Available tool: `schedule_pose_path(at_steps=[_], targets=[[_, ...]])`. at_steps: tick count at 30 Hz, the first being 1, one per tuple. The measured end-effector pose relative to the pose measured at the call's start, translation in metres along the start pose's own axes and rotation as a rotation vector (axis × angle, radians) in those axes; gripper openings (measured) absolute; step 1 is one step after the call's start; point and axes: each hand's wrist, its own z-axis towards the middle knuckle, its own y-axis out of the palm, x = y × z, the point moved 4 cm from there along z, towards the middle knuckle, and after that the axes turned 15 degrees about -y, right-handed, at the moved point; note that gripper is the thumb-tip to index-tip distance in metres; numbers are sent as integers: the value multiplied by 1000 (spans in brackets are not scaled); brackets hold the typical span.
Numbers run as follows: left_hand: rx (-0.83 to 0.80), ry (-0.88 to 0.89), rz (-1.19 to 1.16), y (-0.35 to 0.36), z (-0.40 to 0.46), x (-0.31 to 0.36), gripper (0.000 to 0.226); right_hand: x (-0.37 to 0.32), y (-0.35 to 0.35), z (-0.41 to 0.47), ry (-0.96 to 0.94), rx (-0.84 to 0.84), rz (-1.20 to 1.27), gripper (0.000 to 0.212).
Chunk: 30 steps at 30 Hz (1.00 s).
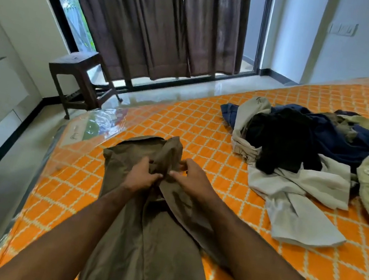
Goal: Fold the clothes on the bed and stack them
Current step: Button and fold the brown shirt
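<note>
Fingers: left hand (143, 177) and right hand (192, 178) both curled, pinching bunched cloth at the far end of the olive-brown garment (147, 244).
Garment: one, spread lengthwise at near left of the bed (182, 119), apparently trousers; far end gathered and raised between the hands, remainder lying flat toward the near edge.
Pile (320, 149): one, unsorted, far right, well apart from the hands; at least one white, one black, one navy and one pale green piece visible; exact count not determinable.
Stack: none visible.
Progress: judged early; first fold not completed, pile untouched.
Surroundings: one dark stool (78, 81) beyond the bed, far left.
</note>
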Motion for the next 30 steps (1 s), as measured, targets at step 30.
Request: schedule_pose_path(at_steps=[30], targets=[[175, 464, 397, 6, -19, -37, 79, 10, 47, -18, -29, -147, -728, 77]])
